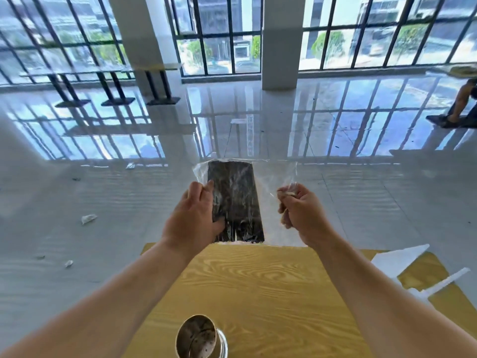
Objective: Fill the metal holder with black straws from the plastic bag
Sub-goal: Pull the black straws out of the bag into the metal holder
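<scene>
My left hand [192, 218] grips the straws [236, 202] through the bag [273, 182]; right hand [300, 211] pinches its plastic edge, above the table [258, 280] and holder [197, 337].

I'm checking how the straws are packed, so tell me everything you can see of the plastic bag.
The plastic bag is clear, thin, crinkled film, held up in the air beyond the far edge of the wooden table. A dense block of black straws fills its left part; the right part looks empty. The left hand grips the straw-filled side, and the right hand pinches the loose film. Nothing else touches it.
</scene>
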A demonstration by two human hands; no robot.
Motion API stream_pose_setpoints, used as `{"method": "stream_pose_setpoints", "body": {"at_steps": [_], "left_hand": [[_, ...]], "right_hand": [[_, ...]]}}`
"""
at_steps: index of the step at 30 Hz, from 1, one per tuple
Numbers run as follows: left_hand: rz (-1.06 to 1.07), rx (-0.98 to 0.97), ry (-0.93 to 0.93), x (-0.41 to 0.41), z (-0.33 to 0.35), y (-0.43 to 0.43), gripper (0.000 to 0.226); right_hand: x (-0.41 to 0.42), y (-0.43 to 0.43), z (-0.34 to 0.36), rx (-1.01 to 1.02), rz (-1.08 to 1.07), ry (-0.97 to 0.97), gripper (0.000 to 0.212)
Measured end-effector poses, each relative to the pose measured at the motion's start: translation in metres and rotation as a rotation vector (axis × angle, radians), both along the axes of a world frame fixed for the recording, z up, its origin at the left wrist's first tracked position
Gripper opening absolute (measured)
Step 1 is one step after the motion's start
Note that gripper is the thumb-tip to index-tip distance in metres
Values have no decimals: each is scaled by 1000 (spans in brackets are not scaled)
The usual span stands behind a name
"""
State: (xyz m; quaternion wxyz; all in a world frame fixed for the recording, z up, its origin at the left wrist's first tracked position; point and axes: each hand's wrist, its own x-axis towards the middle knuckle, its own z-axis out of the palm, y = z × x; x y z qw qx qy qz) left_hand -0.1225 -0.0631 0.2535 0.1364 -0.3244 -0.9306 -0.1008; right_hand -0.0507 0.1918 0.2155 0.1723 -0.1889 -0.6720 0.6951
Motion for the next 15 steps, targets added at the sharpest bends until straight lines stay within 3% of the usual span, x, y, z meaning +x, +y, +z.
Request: {"method": "stream_pose_setpoints", "body": {"at_steps": [15], "left_hand": [[208,127,89,10,62,-69,71]], "right_hand": [[-36,-65,69,52,185,83,11]]}}
